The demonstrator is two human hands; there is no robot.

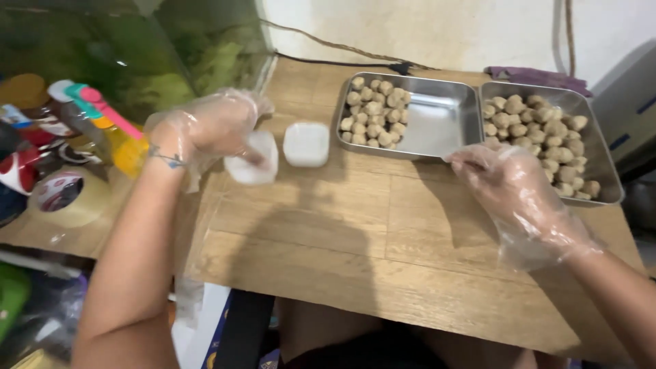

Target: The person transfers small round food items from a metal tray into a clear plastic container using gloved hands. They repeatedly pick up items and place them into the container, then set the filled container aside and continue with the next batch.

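Note:
Both my hands wear thin clear plastic gloves. My left hand (208,130) grips a small white square container (254,164) at the left of the wooden table (355,232). A second white square container (305,144) lies just to its right. My right hand (509,188) hovers over the table with fingers loosely curled, its fingertips near the gap between two steel trays; I cannot tell if it pinches anything. The left steel tray (437,119) holds several brown balls in its left half. The right steel tray (601,157) is nearly full of the same brown balls.
A glass aquarium with green plants (137,55) stands at the back left. Bottles, a roll of clear tape (65,198) and coloured items crowd the left edge. A black cable (355,65) and a purple cloth (536,76) lie behind the trays.

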